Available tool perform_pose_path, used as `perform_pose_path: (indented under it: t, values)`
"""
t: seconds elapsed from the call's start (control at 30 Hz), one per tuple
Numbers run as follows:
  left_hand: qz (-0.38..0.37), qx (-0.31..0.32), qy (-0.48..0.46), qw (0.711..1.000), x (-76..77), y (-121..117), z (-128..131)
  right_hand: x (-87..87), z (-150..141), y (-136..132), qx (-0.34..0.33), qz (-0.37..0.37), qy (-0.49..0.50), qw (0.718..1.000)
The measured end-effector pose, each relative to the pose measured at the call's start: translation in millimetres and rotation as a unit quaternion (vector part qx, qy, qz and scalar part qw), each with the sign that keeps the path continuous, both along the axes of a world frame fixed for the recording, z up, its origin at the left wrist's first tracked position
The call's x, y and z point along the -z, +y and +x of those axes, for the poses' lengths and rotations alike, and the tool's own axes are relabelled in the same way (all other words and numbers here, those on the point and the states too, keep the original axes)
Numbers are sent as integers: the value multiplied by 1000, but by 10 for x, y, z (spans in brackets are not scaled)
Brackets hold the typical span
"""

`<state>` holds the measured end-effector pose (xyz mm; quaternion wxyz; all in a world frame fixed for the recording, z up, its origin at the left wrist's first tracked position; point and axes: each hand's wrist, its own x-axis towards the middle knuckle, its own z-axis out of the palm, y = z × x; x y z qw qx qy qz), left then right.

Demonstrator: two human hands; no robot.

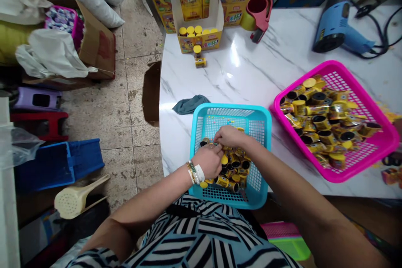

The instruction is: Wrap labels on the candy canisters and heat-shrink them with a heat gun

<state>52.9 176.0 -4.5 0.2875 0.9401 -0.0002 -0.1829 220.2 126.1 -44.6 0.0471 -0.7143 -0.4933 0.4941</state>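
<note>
Both my hands are over a blue plastic basket (260,142) at the table's near edge, which holds several small yellow-labelled cups (234,171). My left hand (209,161), with bracelets at the wrist, is curled closed around one small cup. My right hand (230,136) is closed in a pinch against the same spot, fingertips meeting my left hand's fingers. What the right fingers pinch is too small to make out.
A pink basket (377,150) full of similar cups sits on the right of the white marble table (251,71). At the back stand a yellow display box (201,39), two loose cups (198,55), a tape dispenser (259,14) and a blue heat gun (336,27). A grey cloth (188,104) lies left.
</note>
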Motion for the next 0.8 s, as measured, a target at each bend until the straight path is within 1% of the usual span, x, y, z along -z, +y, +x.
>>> perform_pose_path:
  t: [0.07,0.17,0.27,0.33,0.4,0.5,0.57,0.6,0.67,0.7,0.73,0.77,0.8]
  values:
    - [-1,4,3,1000,9,-2,-13,-10,-10,41,16,10,-29,999]
    - [-15,20,2,1000,18,-29,-52,-72,31,39,45,41,-60,996]
    - [-11,30,-18,999,35,-91,-103,-91,-18,20,22,47,-36,998]
    - [-2,27,-29,999,62,-127,-126,-49,-112,28,-1,37,-21,999]
    - [-3,26,-31,999,93,-136,-132,7,-196,43,0,31,-34,999]
    - [-22,32,-25,999,101,-99,-125,28,-194,23,53,43,-91,993]
    - [-63,21,-34,997,49,-50,-112,-20,-100,-39,101,56,-131,985]
    - [-91,0,-46,995,7,-19,-100,-55,-39,-80,125,61,-150,979]
    - [-130,-77,-65,986,-86,55,-47,-120,78,-167,173,61,-182,966]
    - [-124,-123,-56,983,-123,101,0,-142,124,-205,194,56,-195,960]
    - [-101,-165,-31,981,-147,151,63,-153,160,-236,213,48,-206,954]
    - [-66,-197,4,978,-152,204,142,-153,184,-258,228,38,-215,949]
    - [-27,-217,42,975,-136,256,234,-143,196,-272,239,25,-223,945]
